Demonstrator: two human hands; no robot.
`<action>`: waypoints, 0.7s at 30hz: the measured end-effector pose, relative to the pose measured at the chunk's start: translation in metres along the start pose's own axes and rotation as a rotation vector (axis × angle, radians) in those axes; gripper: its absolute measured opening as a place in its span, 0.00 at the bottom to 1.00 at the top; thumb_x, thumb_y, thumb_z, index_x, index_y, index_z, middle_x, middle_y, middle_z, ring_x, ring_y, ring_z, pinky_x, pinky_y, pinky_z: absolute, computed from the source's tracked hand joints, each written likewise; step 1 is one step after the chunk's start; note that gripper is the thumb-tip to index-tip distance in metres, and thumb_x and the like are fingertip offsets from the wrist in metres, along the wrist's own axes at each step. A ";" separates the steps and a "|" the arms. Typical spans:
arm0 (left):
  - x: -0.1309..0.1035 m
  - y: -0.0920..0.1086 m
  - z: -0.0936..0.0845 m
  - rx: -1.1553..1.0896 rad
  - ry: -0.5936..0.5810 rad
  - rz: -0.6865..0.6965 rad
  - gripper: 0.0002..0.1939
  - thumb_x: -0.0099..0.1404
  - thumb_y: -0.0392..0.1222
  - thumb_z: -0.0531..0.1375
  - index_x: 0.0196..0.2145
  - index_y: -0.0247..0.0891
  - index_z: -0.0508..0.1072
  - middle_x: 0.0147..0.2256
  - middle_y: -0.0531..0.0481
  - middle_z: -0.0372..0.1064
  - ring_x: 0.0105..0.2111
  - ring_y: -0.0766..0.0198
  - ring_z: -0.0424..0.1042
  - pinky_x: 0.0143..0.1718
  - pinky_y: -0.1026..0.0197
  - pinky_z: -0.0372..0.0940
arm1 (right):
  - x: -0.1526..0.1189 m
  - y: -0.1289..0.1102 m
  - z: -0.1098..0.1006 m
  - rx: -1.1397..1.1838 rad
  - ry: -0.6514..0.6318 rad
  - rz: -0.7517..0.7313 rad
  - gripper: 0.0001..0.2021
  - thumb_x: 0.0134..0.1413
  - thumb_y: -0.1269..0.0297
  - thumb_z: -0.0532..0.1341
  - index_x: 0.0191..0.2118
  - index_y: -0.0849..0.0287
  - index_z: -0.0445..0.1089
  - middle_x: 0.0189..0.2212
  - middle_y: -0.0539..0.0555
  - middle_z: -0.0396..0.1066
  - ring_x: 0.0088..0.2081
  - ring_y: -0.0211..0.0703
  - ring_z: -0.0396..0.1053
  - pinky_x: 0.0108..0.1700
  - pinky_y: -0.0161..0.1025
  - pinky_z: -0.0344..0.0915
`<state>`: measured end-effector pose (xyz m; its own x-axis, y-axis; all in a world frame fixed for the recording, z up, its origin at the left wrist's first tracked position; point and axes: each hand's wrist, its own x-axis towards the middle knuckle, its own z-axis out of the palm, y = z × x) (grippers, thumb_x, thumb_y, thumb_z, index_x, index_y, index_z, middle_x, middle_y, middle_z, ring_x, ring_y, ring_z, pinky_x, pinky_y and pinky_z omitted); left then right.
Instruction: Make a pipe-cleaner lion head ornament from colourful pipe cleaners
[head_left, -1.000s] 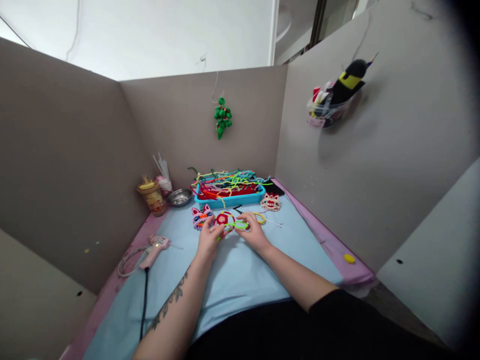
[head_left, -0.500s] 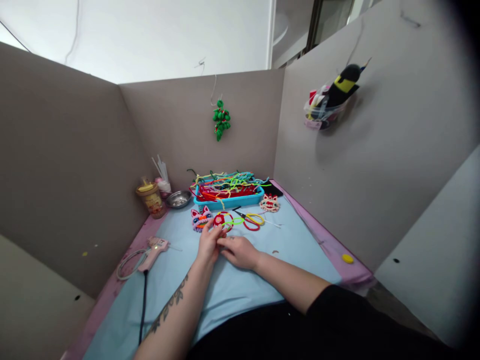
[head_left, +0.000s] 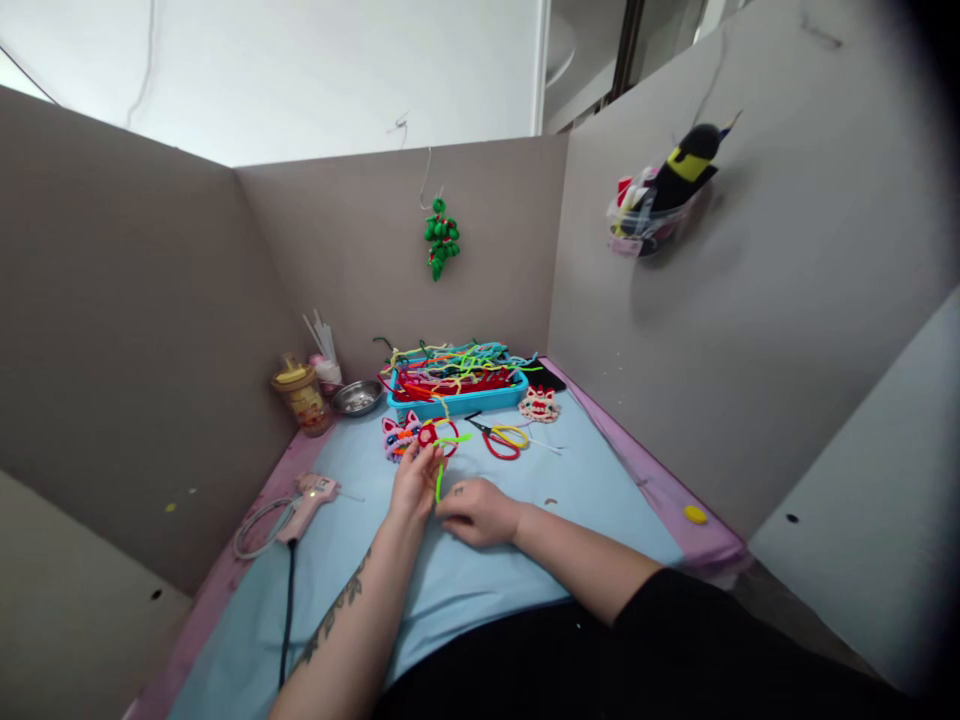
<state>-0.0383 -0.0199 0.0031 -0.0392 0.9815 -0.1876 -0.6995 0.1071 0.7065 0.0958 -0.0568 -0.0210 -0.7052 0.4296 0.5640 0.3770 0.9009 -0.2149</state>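
Observation:
My left hand (head_left: 414, 483) pinches a bright green pipe cleaner (head_left: 440, 480), whose upper part sticks out to the right past the fingertips. Close beside it, my right hand (head_left: 477, 511) is closed on the lower end of the same pipe cleaner. Just beyond my left fingers lies a red ring-shaped piece (head_left: 448, 430) of pipe cleaner with a pinkish-red centre, partly hidden by the hand. A lilac animal face (head_left: 400, 436) with pointed ears sits left of it. Scissors (head_left: 504, 440) with red and yellow handles rest to the right.
A blue basket (head_left: 457, 405) full of colourful pipe cleaners stands at the back. On the left are a pink glue gun (head_left: 307, 507), a metal bowl (head_left: 358, 399) and a lidded cup (head_left: 301, 400). A cream-and-red face (head_left: 539, 405) lies right of the basket. Grey partitions surround the table.
The green pipe cleaner's loop over the red piece has become a strand bent downward between my hands. My right hand has moved slightly down, drawing its end along.

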 end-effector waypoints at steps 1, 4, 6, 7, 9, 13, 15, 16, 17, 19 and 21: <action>0.002 0.002 -0.001 -0.036 0.012 0.000 0.14 0.55 0.26 0.60 0.38 0.37 0.66 0.26 0.54 0.72 0.25 0.69 0.74 0.30 0.67 0.69 | 0.000 -0.001 0.000 0.010 -0.016 -0.030 0.07 0.49 0.67 0.57 0.36 0.57 0.69 0.25 0.52 0.70 0.30 0.40 0.68 0.34 0.35 0.62; 0.008 0.007 -0.005 -0.113 0.055 0.017 0.09 0.57 0.25 0.57 0.34 0.36 0.68 0.26 0.53 0.73 0.24 0.71 0.73 0.30 0.68 0.69 | 0.001 -0.005 -0.001 0.084 -0.054 -0.088 0.05 0.50 0.64 0.57 0.33 0.58 0.69 0.21 0.50 0.68 0.28 0.39 0.66 0.32 0.34 0.61; 0.012 0.010 -0.008 -0.144 0.079 0.051 0.08 0.58 0.26 0.57 0.33 0.36 0.68 0.25 0.53 0.72 0.24 0.71 0.73 0.31 0.69 0.69 | 0.001 -0.006 -0.002 0.159 -0.067 -0.098 0.06 0.51 0.62 0.57 0.31 0.58 0.69 0.21 0.50 0.68 0.27 0.38 0.66 0.32 0.33 0.62; 0.013 0.012 -0.009 -0.157 0.088 0.072 0.07 0.59 0.26 0.57 0.33 0.35 0.69 0.25 0.53 0.72 0.24 0.71 0.73 0.31 0.68 0.69 | 0.000 -0.006 -0.003 0.198 -0.070 -0.097 0.07 0.51 0.61 0.57 0.31 0.59 0.69 0.21 0.50 0.68 0.26 0.37 0.65 0.32 0.33 0.62; 0.017 0.014 -0.012 -0.180 0.105 0.106 0.07 0.58 0.26 0.57 0.33 0.35 0.69 0.25 0.53 0.72 0.25 0.71 0.73 0.33 0.68 0.69 | -0.001 -0.005 -0.004 0.283 -0.081 -0.088 0.09 0.52 0.59 0.57 0.30 0.59 0.69 0.22 0.51 0.69 0.26 0.36 0.65 0.32 0.32 0.62; 0.021 0.019 -0.017 -0.167 0.115 0.161 0.07 0.57 0.28 0.59 0.34 0.36 0.69 0.25 0.53 0.72 0.25 0.71 0.73 0.35 0.67 0.68 | -0.004 -0.005 -0.007 0.472 -0.118 -0.037 0.12 0.51 0.56 0.58 0.31 0.61 0.71 0.23 0.52 0.70 0.26 0.34 0.66 0.32 0.30 0.63; 0.021 0.020 -0.018 -0.117 0.093 0.195 0.08 0.55 0.30 0.61 0.34 0.36 0.68 0.25 0.54 0.72 0.26 0.71 0.73 0.35 0.67 0.68 | -0.005 -0.005 -0.008 0.545 -0.103 0.025 0.15 0.51 0.54 0.58 0.35 0.62 0.72 0.24 0.51 0.70 0.25 0.33 0.65 0.30 0.30 0.63; 0.019 0.019 -0.018 -0.086 0.076 0.207 0.10 0.54 0.30 0.62 0.35 0.36 0.68 0.25 0.54 0.72 0.26 0.71 0.73 0.35 0.67 0.68 | -0.006 -0.004 -0.008 0.564 -0.067 0.072 0.16 0.52 0.53 0.57 0.38 0.62 0.72 0.23 0.51 0.70 0.24 0.33 0.65 0.30 0.30 0.63; 0.018 0.019 -0.017 -0.056 0.059 0.217 0.12 0.53 0.31 0.63 0.36 0.36 0.67 0.25 0.54 0.72 0.25 0.71 0.72 0.35 0.66 0.67 | -0.006 -0.003 -0.008 0.564 -0.009 0.132 0.17 0.54 0.53 0.56 0.40 0.62 0.71 0.23 0.50 0.70 0.23 0.33 0.64 0.28 0.30 0.62; 0.013 0.016 -0.014 -0.001 0.037 0.234 0.18 0.50 0.32 0.65 0.38 0.37 0.67 0.27 0.55 0.72 0.24 0.72 0.71 0.35 0.65 0.67 | -0.006 0.001 -0.008 0.517 0.165 0.275 0.17 0.56 0.54 0.53 0.41 0.61 0.71 0.22 0.50 0.69 0.22 0.33 0.62 0.26 0.31 0.61; 0.009 0.012 -0.010 0.070 0.038 0.246 0.23 0.47 0.33 0.67 0.41 0.38 0.65 0.28 0.55 0.72 0.23 0.72 0.71 0.34 0.65 0.67 | -0.005 0.006 -0.007 0.430 0.367 0.406 0.14 0.57 0.57 0.53 0.38 0.60 0.71 0.24 0.51 0.70 0.22 0.34 0.63 0.26 0.32 0.61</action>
<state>-0.0541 -0.0117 0.0025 -0.2300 0.9728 -0.0289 -0.6144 -0.1222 0.7795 0.1060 -0.0539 -0.0195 -0.2810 0.7577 0.5889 0.2435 0.6499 -0.7200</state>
